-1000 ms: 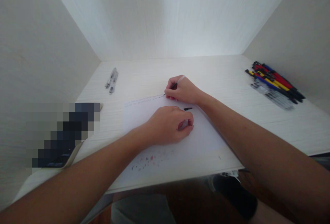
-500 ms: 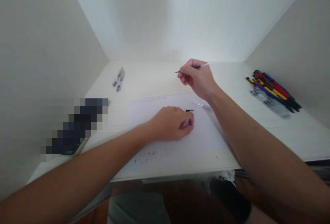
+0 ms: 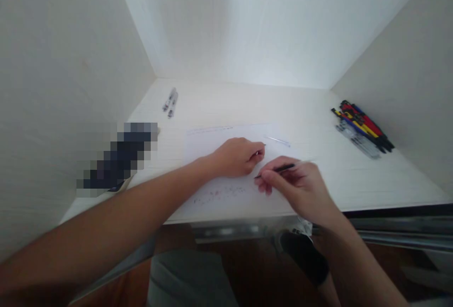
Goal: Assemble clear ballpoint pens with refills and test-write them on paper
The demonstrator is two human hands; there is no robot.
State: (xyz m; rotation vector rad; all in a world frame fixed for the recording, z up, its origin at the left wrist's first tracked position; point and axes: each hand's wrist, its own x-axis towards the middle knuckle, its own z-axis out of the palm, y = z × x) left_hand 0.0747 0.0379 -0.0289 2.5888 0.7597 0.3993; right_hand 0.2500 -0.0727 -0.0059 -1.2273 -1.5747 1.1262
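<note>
A white sheet of paper (image 3: 212, 144) lies on the pale desk, with faint writing along its top edge and coloured scribbles near its bottom. My left hand (image 3: 236, 157) rests curled on the sheet, pinching a small dark piece at its fingertips. My right hand (image 3: 295, 185) hovers just right of it, near the desk's front edge, fingers closed on a thin pen refill (image 3: 278, 170) whose dark tip points left. A clear pen barrel (image 3: 277, 140) lies on the paper beyond both hands.
Two clear pens (image 3: 170, 100) lie at the back left. A pile of several coloured pens (image 3: 361, 125) sits at the right by the wall. A blurred-out dark object (image 3: 118, 156) lies at the left. Walls close the desk (image 3: 371, 175) on three sides.
My right hand lifted from the writing at the paper's top, rose toward the back, then came down near the front edge beside my left hand. The left hand stayed put.
</note>
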